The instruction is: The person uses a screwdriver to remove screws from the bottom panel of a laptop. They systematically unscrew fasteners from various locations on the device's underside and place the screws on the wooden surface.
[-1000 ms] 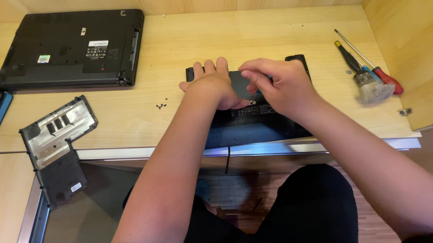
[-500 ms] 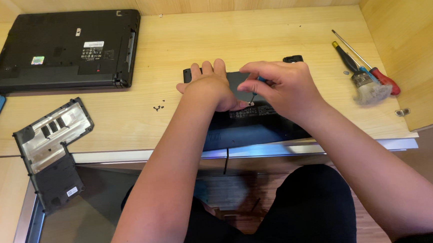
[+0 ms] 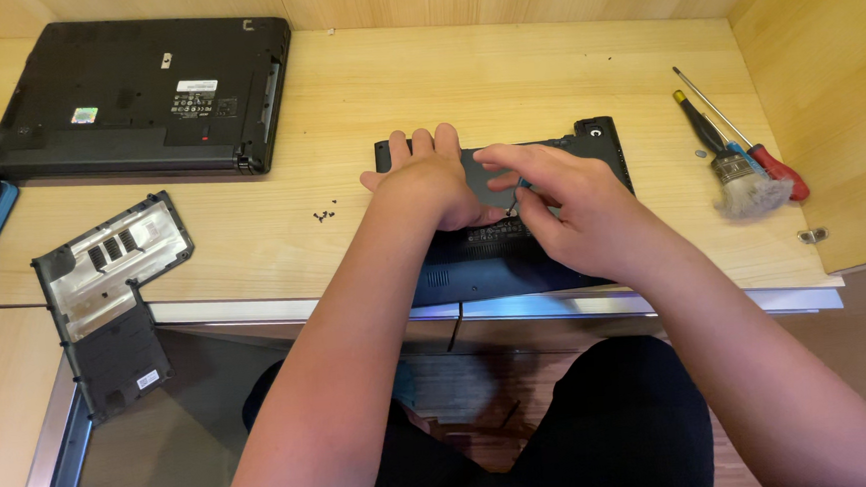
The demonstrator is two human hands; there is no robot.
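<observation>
Black laptop [image 3: 138, 96], pale wooden desk [image 3: 443, 72] — red-handled screwdriver [image 3: 774, 167], brush [image 3: 745, 189] bristles perhaps grey-white.

laptop [image 3: 138, 96] behind-left, cover [image 3: 105, 294] left – tools [image 3: 738, 155] right of base [image 3: 513, 249]

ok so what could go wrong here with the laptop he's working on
1. The small dark laptop sits at the desk edge with its near side past it; pressure from the left hand or right hand might tip it off.
2. The loose screws lie bare on the desk and could be brushed away by a forearm.
3. The removed cover panel overhangs the desk edge and may slide down.
</observation>
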